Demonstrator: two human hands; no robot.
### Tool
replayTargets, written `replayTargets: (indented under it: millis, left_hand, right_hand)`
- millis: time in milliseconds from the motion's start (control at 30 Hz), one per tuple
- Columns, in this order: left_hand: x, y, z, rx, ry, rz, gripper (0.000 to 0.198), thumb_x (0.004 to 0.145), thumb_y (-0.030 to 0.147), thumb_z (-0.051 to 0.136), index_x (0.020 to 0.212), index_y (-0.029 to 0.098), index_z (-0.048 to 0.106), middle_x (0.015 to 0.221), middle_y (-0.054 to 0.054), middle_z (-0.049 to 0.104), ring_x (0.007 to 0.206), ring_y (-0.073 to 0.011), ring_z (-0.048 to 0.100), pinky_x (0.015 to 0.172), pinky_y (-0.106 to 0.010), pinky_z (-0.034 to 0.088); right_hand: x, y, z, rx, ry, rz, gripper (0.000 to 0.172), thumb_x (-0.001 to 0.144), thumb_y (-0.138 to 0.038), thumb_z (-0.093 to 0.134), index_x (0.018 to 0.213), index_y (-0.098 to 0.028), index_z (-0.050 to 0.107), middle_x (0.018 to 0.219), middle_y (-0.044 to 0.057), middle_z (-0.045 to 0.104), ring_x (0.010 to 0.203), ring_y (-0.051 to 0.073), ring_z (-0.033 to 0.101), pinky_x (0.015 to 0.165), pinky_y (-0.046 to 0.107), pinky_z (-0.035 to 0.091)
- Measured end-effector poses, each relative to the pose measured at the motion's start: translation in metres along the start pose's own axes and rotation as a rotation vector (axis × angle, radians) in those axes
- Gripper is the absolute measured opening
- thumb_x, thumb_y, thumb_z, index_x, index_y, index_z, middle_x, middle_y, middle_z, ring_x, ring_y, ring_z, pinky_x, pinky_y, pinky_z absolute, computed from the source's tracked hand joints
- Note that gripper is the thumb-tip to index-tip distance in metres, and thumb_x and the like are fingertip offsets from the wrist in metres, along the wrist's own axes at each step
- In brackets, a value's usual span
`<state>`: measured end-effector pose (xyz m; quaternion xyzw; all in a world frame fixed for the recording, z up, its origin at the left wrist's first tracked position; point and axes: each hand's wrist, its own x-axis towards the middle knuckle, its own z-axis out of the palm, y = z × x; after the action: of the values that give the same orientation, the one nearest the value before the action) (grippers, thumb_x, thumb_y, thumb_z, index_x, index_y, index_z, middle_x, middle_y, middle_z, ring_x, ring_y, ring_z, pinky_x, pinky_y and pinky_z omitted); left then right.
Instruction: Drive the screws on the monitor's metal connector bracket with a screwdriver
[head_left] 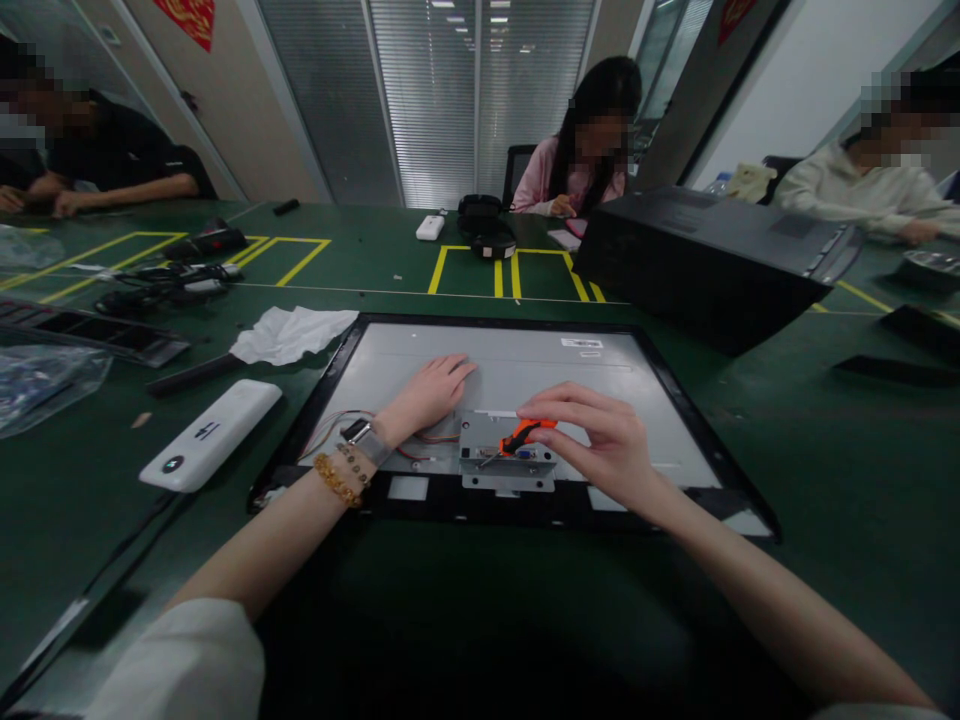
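A flat panel [525, 350] with a grey metal back and black frame lies on the green table. My left hand [435, 395] rests flat on the metal back, fingers stretched toward its middle, holding nothing. My right hand [600, 435] pinches an orange and black screwdriver [525, 435] by the end of its handle, tilted so that its shaft points down to the left. The shaft is over a small metal bracket [476, 430] with connectors at the panel's near edge. Thin coloured wires [330, 420] lie left of the bracket, partly behind my left wrist.
A white power bank [214, 435] with a cable and a white cloth [292, 335] lie left of the panel. A large black casing [697, 255] stands at the back right. Cables [165, 285] lie at the far left. Several people sit around the table.
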<state>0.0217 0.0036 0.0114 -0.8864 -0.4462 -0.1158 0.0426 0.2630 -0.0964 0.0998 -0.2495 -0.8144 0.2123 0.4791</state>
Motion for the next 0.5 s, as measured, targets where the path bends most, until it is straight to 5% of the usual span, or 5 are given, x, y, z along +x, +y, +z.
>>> replayTargets:
  millis: [300, 500]
  left_hand:
    - [0.0008, -0.0006, 0.0012, 0.000, -0.024, 0.003, 0.038, 0.096, 0.016, 0.040, 0.133, 0.013, 0.052, 0.139, -0.012, 0.051, 0.125, -0.0223, 0.049, 0.107, -0.037, 0.037]
    - [-0.0002, -0.0024, 0.0043, -0.001, 0.013, 0.018, 0.038, 0.097, 0.017, 0.037, 0.132, 0.012, 0.053, 0.139, -0.013, 0.051, 0.125, -0.0223, 0.049, 0.107, -0.038, 0.037]
  right_hand:
    - [-0.0024, -0.0033, -0.0028, 0.067, -0.137, 0.061, 0.042, 0.095, -0.011, 0.040, 0.132, -0.024, 0.057, 0.122, 0.008, 0.068, 0.114, 0.019, 0.063, 0.095, 0.041, 0.052]
    - [-0.0025, 0.0006, 0.0009, 0.034, -0.156, 0.055, 0.045, 0.095, -0.015, 0.051, 0.138, -0.027, 0.049, 0.124, 0.006, 0.066, 0.116, 0.019, 0.061, 0.099, 0.040, 0.050]
